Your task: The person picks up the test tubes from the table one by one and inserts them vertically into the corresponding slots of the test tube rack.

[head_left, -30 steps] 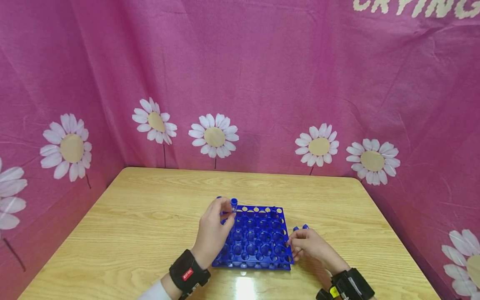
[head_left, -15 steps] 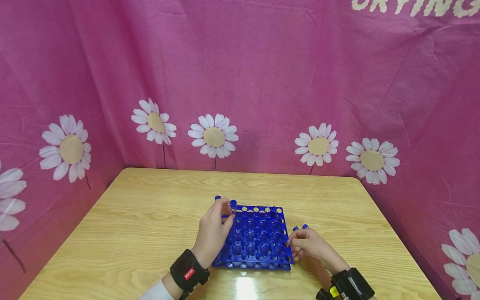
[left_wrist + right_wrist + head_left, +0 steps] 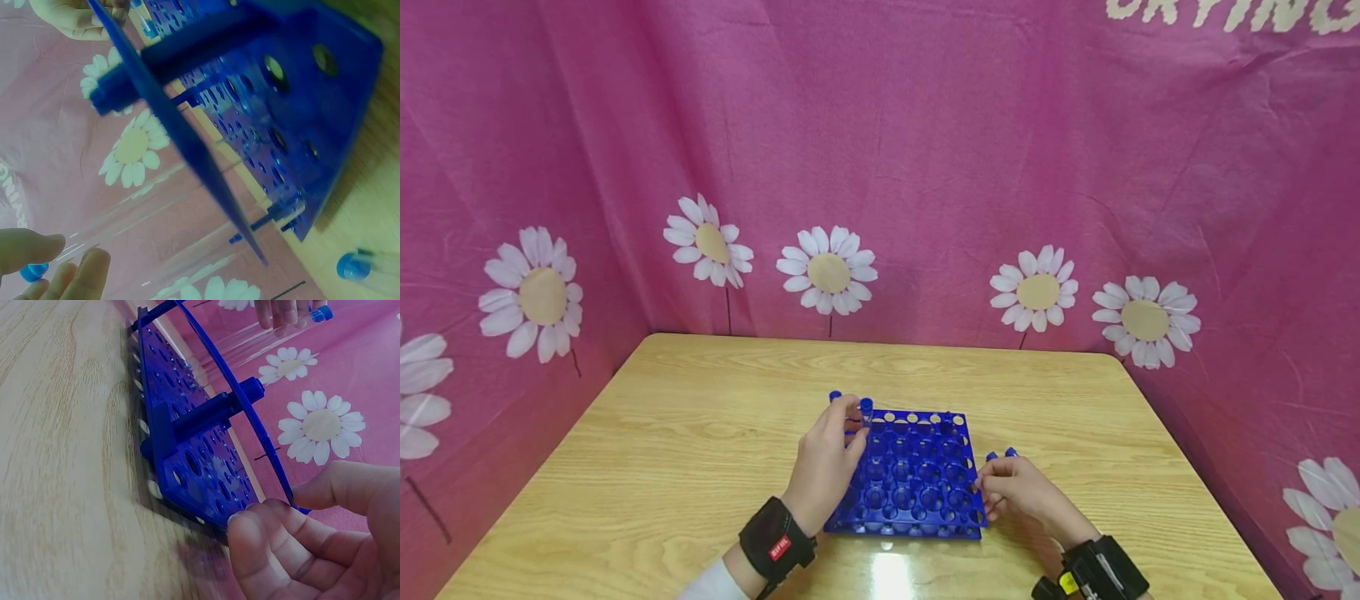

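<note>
The left hand [image 3: 822, 467] pinches a clear test tube [image 3: 134, 206] near its blue cap [image 3: 867, 406]. In the left wrist view this tube runs down through the top plate of the blue tube rack [image 3: 902, 475], at the rack's back left corner in the head view. Just behind the left fingers shows another blue cap [image 3: 835, 395]. The right hand [image 3: 1026, 492] grips the rack's right edge; in the right wrist view its thumb and fingers [image 3: 312, 494] meet at the corner of the top plate.
Two more blue caps [image 3: 1011, 452] show behind the right hand, beside the rack. A capped tube [image 3: 353, 265] is at the lower right of the left wrist view. The wooden table [image 3: 700, 417] stands against a pink flowered cloth [image 3: 910, 167].
The left hand has lowered the test tube slightly in the rack, mostly during the first half second. The right hand and the rack have stayed in place.
</note>
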Motion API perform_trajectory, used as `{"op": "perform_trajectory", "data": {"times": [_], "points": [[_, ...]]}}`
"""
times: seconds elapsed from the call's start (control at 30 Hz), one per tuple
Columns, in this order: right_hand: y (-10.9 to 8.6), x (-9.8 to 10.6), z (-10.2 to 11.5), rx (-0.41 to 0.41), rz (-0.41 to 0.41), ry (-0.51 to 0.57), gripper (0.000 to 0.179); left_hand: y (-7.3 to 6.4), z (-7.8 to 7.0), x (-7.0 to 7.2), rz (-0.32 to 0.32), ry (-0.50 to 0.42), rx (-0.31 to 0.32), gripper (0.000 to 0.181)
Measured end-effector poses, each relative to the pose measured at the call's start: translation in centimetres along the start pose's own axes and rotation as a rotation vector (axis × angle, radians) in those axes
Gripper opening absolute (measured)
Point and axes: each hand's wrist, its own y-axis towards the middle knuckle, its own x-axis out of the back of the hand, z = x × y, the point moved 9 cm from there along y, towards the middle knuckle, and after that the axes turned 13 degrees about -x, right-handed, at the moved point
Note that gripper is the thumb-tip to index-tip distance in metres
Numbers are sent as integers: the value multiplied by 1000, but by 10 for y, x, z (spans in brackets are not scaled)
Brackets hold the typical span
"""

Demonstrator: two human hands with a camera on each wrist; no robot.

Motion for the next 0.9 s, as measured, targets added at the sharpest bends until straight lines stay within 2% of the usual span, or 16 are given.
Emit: {"op": "perform_trajectory", "data": {"times": [0.33, 0.57, 0.7, 0.9], "points": [[2, 1, -2, -7, -13, -16, 23, 0, -4, 2, 9, 91, -53, 40], [0, 1, 0, -3, -13, -7, 22, -1, -4, 2, 25, 102, -50, 40], [0, 1, 0, -8, -13, -1, 21, 0, -5, 5, 9, 99, -63, 39], [0, 2, 0, -9, -25, -5, 20, 1, -11, 18, -47, 82, -116, 35]]}}
